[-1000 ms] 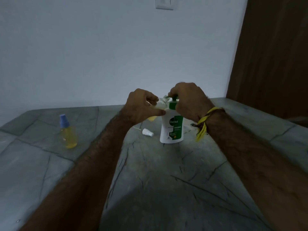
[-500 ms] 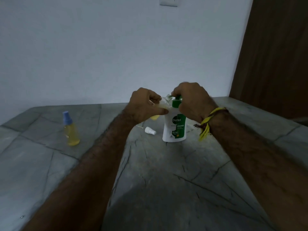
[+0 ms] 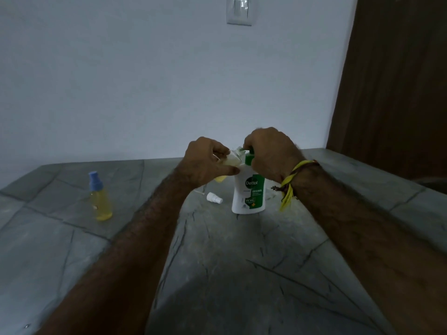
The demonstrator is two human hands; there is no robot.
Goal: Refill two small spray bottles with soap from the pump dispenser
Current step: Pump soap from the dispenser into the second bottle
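I see L hand (image 3: 205, 163) gripping open spray bottle (image 3: 229, 163) at frame center, tilted to Dettol dispenser (image 3: 249, 192); R hand (image 3: 268, 153) curled over pump. Capped spray bottle (image 3: 99, 197) stands center-left.

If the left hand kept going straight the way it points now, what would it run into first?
Most likely the Dettol pump dispenser. The left hand holds the open spray bottle tilted toward the pump top, where the right hand sits. Their exact gap is unclear from this single view.
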